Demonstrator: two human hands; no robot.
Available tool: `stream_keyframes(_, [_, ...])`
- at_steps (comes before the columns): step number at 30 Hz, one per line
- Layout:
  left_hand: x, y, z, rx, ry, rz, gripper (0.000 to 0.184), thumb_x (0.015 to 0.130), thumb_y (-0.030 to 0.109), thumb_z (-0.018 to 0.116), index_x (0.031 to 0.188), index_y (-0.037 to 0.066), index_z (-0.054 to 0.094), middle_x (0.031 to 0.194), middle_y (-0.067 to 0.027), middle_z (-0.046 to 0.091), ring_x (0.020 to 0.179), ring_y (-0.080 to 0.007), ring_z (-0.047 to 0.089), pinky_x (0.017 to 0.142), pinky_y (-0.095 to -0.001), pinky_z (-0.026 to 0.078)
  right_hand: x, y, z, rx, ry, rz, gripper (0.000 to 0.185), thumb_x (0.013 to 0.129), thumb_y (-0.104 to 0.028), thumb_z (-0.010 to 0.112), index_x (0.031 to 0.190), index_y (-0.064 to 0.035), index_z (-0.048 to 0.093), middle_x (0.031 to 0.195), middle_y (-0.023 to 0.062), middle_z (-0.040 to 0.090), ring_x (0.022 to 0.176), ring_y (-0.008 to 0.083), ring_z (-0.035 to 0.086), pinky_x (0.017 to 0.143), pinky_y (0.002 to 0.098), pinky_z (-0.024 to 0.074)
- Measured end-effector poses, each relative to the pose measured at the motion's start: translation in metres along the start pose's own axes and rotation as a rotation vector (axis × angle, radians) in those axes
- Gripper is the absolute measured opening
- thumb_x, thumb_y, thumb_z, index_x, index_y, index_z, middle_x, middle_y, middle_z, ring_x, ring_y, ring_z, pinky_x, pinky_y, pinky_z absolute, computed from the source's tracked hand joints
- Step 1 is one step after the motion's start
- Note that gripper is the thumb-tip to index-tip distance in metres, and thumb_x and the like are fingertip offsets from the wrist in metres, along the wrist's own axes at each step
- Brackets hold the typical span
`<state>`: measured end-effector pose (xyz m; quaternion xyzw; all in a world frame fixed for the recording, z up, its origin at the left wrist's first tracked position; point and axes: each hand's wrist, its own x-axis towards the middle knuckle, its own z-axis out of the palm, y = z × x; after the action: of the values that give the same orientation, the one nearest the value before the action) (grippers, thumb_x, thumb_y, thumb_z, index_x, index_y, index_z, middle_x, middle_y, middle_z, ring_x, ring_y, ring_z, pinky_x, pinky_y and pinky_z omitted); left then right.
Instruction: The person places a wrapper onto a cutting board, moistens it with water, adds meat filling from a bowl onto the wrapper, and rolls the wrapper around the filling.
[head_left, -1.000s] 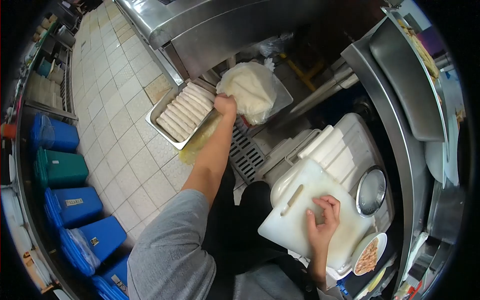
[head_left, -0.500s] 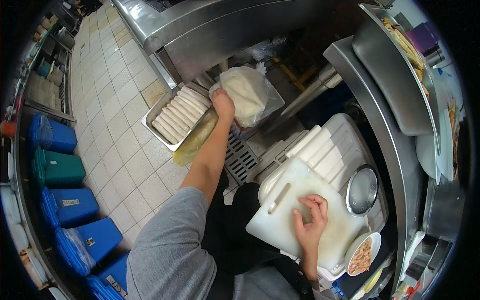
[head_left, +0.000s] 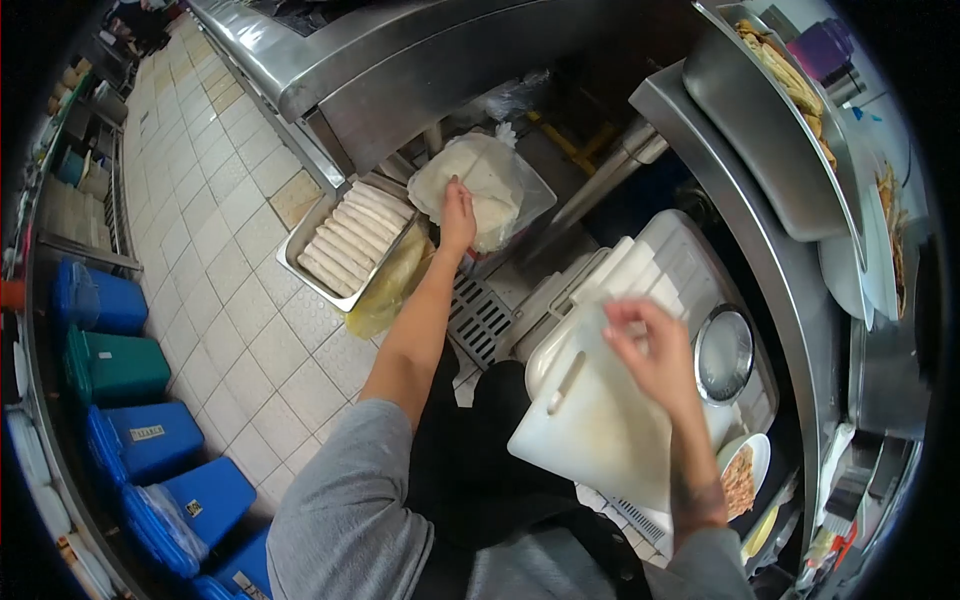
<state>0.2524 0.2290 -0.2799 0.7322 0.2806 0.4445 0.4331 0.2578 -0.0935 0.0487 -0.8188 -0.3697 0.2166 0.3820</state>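
One pile of thin, pale sheets [head_left: 491,190] lies right under the close-set fingers of the left hand [head_left: 458,216] — pinch indistinct — presumably light, limp and tearable, best taken by a loose edge; right hand [head_left: 656,350] blurred near white board [head_left: 590,430], fingers curled, hold uncertain.

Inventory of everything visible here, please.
Sheet stack: one, cream, in plastic
Tray: one, silver, left of sheet stack
Rolls: several, white, in tray
Bag: one, yellow, beside tray
Board: one, white, lower centre
Metal bowl: one, silver, right of board
Filling bowl: one, white, lower right
Containers: several, white, beyond board
Blue bins: four, blue, far left
Green bin: one, green, far left
Pan: one, silver, upper right
Grate: one, grey, floor
Left hand: one, bare, at sheet stack
Right hand: one, bare, at board
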Motion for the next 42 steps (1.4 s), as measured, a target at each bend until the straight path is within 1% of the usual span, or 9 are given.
stream_keyframes(3, [-0.002,0.006,-0.008,-0.082,0.039,-0.118,0.008,0.102,0.009,0.046,0.106,0.002,0.045,0.096,-0.0171,0.058,0.089,-0.0355,0.058,0.084,-0.0398,0.046,0.102,-0.022,0.027,0.024,-0.204,-0.218,0.035,0.083,-0.016,0.074,0.112,0.0014,0.065,0.100,0.0159,0.071,0.094,0.0231,0.070,0.073,0.0341,0.0561])
stream_keyframes(9, [0.005,0.020,-0.028,-0.238,-0.019,-0.210,0.006,0.103,0.009,0.046,0.106,0.005,0.046,0.088,-0.0104,0.055,0.080,-0.0229,0.053,0.078,-0.0355,0.045,0.249,0.032,0.148,-0.910,-0.500,-0.349,0.082,0.071,-0.018,0.084,0.141,-0.0076,0.042,0.140,0.0216,0.047,0.129,0.0367,0.050,0.100,0.0472,0.0476])
stream_keyframes(18, [0.021,0.002,-0.034,-0.327,-0.114,-0.262,0.022,0.104,0.021,0.047,0.114,0.003,0.054,0.097,-0.0035,0.062,0.085,-0.0136,0.053,0.079,-0.0309,0.045,0.308,0.074,0.196,-0.922,-0.383,-0.306,0.022,0.084,-0.019,0.064,0.101,-0.0074,0.072,0.103,0.0181,0.072,0.097,0.0379,0.069,0.086,0.0480,0.0554])
stream_keyframes(21, [0.037,-0.016,-0.029,-0.778,-0.299,-0.650,0.036,0.105,0.027,0.044,0.129,0.003,0.055,0.114,-0.0070,0.064,0.098,-0.0173,0.058,0.088,-0.0321,0.047,0.292,0.040,0.170,-0.993,-0.439,-0.175,0.027,0.087,-0.018,0.060,0.107,-0.0054,0.073,0.112,0.0171,0.071,0.104,0.0355,0.068,0.088,0.0450,0.0551])
stream_keyframes(27, [0.050,-0.024,-0.016,-0.521,-0.445,-0.873,0.049,0.103,0.031,0.050,0.143,0.003,0.046,0.129,-0.0101,0.059,0.120,-0.0207,0.056,0.102,-0.0308,0.045,0.261,0.006,0.119,-1.263,-0.683,-0.098,0.030,0.080,-0.021,0.064,0.107,-0.0097,0.075,0.113,0.0165,0.071,0.106,0.0350,0.068,0.090,0.0424,0.0549])
stream_keyframes(33, [0.029,-0.035,-0.006,0.119,-0.577,-0.440,0.048,0.093,0.025,0.065,0.136,0.005,0.057,0.128,-0.0157,0.064,0.115,-0.0253,0.063,0.095,-0.0351,0.050,0.216,-0.053,0.028,-0.596,-0.369,-0.174,0.030,0.086,-0.025,0.057,0.101,-0.0039,0.073,0.108,0.0144,0.073,0.091,0.0308,0.071,0.084,0.0380,0.0569])
stream_keyframes(37, [0.019,-0.024,0.001,-0.595,-0.424,-0.483,0.050,0.096,0.038,0.059,0.129,0.001,0.060,0.116,-0.0124,0.069,0.101,-0.0232,0.068,0.088,-0.0356,0.053,0.147,-0.070,-0.013,0.485,-0.458,-0.021,0.025,0.089,-0.011,0.053,0.106,-0.0012,0.067,0.096,0.0040,0.071,0.084,0.0127,0.069,0.076,0.0297,0.0588])
stream_keyframes(40, [0.017,0.098,-0.056,-1.047,-0.472,-0.674,0.064,0.099,0.057,0.049,0.122,-0.001,0.063,0.104,-0.0094,0.073,0.089,-0.0227,0.071,0.082,-0.0366,0.056,0.090,-0.055,-0.037,0.860,-0.396,-0.019,0.031,0.089,-0.008,0.050,0.118,-0.0006,0.061,0.104,0.0079,0.070,0.088,0.0170,0.071,0.080,0.0346,0.0612])
stream_keyframes(42, [0.008,0.195,-0.115,-1.265,-0.714,-0.936,0.079,0.097,0.068,0.040,0.125,-0.002,0.062,0.120,-0.0156,0.068,0.107,-0.0238,0.067,0.093,-0.0382,0.053,0.039,-0.041,-0.048,1.091,-0.347,0.013,0.038,0.088,-0.006,0.050,0.125,0.0012,0.057,0.112,0.0107,0.068,0.095,0.0192,0.071,0.082,0.0353,0.0612])
